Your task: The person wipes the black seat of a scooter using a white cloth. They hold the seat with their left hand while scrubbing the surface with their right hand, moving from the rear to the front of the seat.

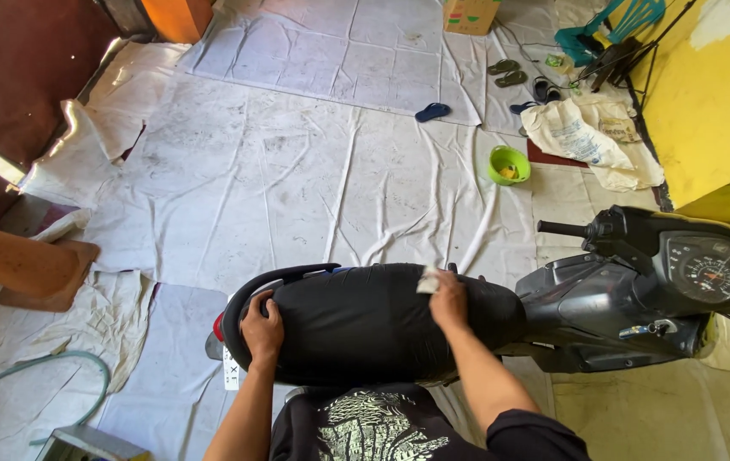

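A black scooter lies across the view, its long black seat [356, 320] right below me. My left hand [261, 329] rests flat on the rear end of the seat, beside the curved black grab rail [250, 290]. My right hand [448, 299] presses a small pale cloth [427, 279] against the far edge of the seat near its front. The dashboard with a round gauge [715, 269] and a handlebar grip [561, 228] sit to the right.
White sheets [296, 171] cover the floor. A green bowl [509, 164], sandals [506, 72], a blue slipper [433, 112], a cardboard box [470, 14] and a pale sack [578, 132] lie beyond. Yellow wall [710, 94] at right; a green hose [32, 367] at lower left.
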